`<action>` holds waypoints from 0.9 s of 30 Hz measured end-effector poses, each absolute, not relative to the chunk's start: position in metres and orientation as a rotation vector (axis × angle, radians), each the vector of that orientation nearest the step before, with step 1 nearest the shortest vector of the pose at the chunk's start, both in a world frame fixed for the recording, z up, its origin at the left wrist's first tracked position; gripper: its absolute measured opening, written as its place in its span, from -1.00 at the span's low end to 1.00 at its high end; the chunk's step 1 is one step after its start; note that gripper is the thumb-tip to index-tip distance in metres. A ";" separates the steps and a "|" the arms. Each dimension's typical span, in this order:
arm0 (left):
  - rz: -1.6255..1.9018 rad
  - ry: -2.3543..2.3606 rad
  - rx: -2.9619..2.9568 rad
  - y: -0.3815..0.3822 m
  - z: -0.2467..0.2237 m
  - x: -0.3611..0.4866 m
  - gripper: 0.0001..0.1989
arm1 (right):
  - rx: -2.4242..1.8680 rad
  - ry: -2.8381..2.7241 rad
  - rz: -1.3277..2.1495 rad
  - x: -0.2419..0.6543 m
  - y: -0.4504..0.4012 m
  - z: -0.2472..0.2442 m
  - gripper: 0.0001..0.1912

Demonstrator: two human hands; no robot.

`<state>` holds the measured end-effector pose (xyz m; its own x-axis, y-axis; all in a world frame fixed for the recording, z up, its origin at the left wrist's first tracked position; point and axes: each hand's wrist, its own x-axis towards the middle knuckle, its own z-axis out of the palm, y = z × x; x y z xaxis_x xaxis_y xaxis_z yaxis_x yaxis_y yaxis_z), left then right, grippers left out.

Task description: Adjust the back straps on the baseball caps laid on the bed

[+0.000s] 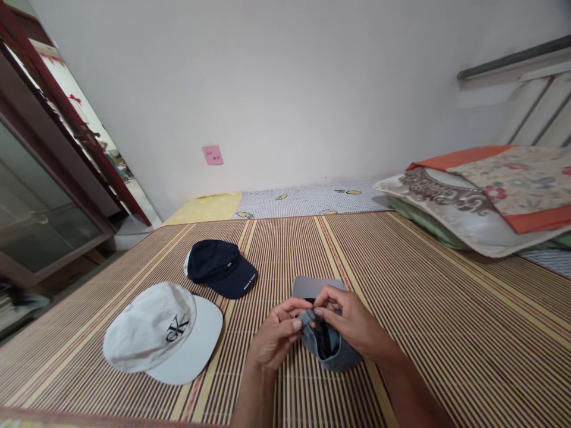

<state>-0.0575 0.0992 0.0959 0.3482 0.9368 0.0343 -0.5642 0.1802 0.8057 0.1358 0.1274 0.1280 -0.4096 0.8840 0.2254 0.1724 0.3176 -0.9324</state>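
Note:
A blue-grey cap (341, 359) lies on the striped bamboo mat, its grey brim (314, 285) pointing away from me. My left hand (279, 330) pinches the cap's back strap (307, 317) between thumb and fingers. Just across from it, my right hand (345, 318) is closed on the cap's edge by the strap, fingertips almost meeting those of the left. What lies between the right fingertips is too small to make out. To the left rest a white cap (147, 330) with dark letters and, behind it, a navy cap (216, 264).
The bamboo mat (414, 309) covers the bed up to a patterned sheet (303, 199) along the wall. Pillows (446, 196) with a floral cover (526, 184) are stacked at the right. A pink note (212, 155) sticks to the wall. A glass-panelled cabinet (40, 208) stands at the left.

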 end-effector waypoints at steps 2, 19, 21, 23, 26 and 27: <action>1.160 0.587 0.850 0.100 0.096 -0.056 -0.53 | -0.976 -1.806 1.104 0.136 0.128 0.127 -0.91; 1.248 0.858 1.081 0.103 0.095 -0.050 -0.59 | -0.993 -1.813 1.088 0.131 0.131 0.115 -0.93; 1.278 0.936 1.107 0.103 0.097 -0.048 -0.65 | -0.997 -1.833 1.066 0.130 0.132 0.113 -0.94; 1.308 0.996 1.124 0.103 0.100 -0.046 -0.67 | -1.001 -1.839 1.048 0.129 0.132 0.111 -0.93; 1.330 1.019 1.136 0.102 0.101 -0.046 -0.67 | -1.006 -1.834 1.045 0.130 0.132 0.112 -0.92; 1.331 1.013 1.137 0.102 0.100 -0.046 -0.68 | -1.002 -1.833 1.046 0.130 0.132 0.113 -0.92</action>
